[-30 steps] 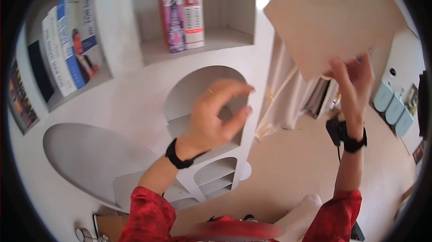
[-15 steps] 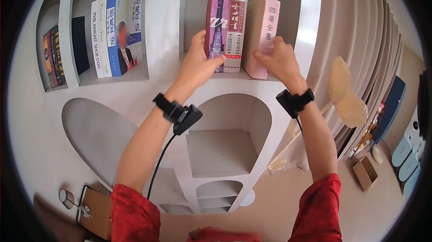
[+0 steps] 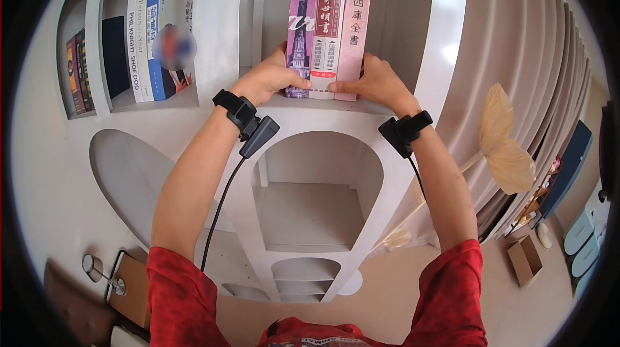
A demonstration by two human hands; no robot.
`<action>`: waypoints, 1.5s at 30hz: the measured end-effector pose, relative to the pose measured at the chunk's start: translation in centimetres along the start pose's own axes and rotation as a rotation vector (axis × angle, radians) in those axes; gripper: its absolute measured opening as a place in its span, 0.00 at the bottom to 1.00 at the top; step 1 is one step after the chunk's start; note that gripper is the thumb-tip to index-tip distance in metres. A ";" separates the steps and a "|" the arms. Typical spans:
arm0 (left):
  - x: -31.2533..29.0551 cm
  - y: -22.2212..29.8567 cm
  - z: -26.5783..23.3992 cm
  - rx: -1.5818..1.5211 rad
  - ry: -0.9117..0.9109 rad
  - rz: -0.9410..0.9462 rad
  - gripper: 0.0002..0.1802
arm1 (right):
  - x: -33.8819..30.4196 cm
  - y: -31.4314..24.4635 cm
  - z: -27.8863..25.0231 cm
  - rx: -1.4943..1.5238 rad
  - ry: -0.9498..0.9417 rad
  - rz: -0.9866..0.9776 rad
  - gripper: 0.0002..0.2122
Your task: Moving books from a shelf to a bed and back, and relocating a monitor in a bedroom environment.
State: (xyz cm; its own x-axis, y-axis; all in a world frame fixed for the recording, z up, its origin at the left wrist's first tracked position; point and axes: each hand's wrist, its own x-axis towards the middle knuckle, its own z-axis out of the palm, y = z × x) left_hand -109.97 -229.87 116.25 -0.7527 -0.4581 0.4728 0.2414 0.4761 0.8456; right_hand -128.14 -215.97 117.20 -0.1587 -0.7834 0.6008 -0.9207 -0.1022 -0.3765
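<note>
Three thick books stand upright, side by side and touching, on the white shelf (image 3: 310, 105). The left one is a purple book (image 3: 299, 34), the middle a white book with a dark red panel (image 3: 327, 56), and the right a pink book (image 3: 355, 30). My left hand (image 3: 268, 79) grips the purple book, fingers behind its left side and thumb across the lower spine. Around the pink book's right side, my right hand (image 3: 380, 85) is closed, its thumb reaching over the lower spine to the white book. Both hands' fingertips are partly hidden behind the books.
Left of the divider, another compartment holds white and blue books (image 3: 155, 43); darker books (image 3: 77, 76) stand farther left. Arched niches (image 3: 316, 211) lie below. At the right hang beige curtains (image 3: 478, 43) beside a dried leaf decoration (image 3: 504, 140). A cardboard box (image 3: 524, 260) sits on the floor.
The pink book has moved left and straightened, closing the gap to the white book. My right hand moved left with it, and my left thumb now lies lower on the purple book.
</note>
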 end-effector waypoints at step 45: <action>-32.8 -30.3 16.6 0.207 -0.835 -0.377 0.26 | -51.3 4.2 17.3 0.418 0.302 0.925 0.12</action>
State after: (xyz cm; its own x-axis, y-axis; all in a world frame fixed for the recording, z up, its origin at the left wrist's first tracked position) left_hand -102.79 -216.78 70.97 -0.9743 0.0393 -0.2219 -0.1612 0.5665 0.8081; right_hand -117.72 -186.86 72.56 -0.8701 -0.4855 0.0851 -0.2098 0.2085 -0.9552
